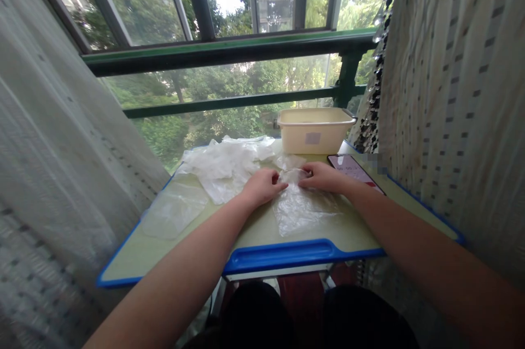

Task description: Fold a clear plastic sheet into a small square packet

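Note:
A clear, crinkled plastic bag (301,209) lies on the table in front of me. At its far edge my left hand (264,186) pinches the film between thumb and curled fingers. Opposite, on the right side of the same edge, my right hand (322,178) also grips the bag. Between the two hands a short stretch of the film shows. More thin clear film (290,161) lies just beyond them. To the left is a loose heap of plastic bags (225,163), and a flat clear bag (176,209) lies nearer the left edge.
A cream plastic tub (295,138) with a label stands at the back right. Close to my right forearm lies a phone (353,169) with its screen lit. The table (250,231) has a blue rim and a front groove (283,253). Curtains (455,92) hang at both sides; a green railing (229,51) crosses behind.

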A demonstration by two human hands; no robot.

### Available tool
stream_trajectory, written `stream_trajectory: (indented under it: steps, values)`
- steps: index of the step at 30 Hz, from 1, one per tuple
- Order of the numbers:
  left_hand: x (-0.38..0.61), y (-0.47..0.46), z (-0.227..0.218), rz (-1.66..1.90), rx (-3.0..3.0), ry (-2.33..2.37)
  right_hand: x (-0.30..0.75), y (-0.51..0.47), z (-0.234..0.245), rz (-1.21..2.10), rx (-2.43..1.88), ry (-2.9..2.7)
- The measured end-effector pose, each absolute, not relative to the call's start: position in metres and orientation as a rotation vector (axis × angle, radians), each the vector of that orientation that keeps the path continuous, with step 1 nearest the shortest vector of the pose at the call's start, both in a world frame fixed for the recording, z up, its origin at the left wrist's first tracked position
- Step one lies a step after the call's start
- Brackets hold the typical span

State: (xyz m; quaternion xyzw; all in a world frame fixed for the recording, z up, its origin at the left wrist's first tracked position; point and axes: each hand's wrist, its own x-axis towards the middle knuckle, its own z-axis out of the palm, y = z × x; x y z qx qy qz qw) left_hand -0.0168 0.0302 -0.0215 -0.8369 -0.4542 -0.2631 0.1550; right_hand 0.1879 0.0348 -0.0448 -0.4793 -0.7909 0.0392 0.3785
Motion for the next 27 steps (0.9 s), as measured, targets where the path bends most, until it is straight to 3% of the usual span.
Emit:
stream_trajectory:
  steps: [13,18,27]
  values:
    - [-0.019,0.022,-0.015,-1.036,-2.539,-1.084,0.185,0.038,-0.048,0.236,-0.949,-1.923]
    - [-0.021,0.02,-0.013,-0.881,-2.575,-1.203,0.182,0.034,-0.048,0.262,-0.966,-1.96]
    - [-0.027,0.029,-0.011,-0.892,-2.44,-0.956,0.186,0.032,-0.044,0.283,-0.81,-1.953]
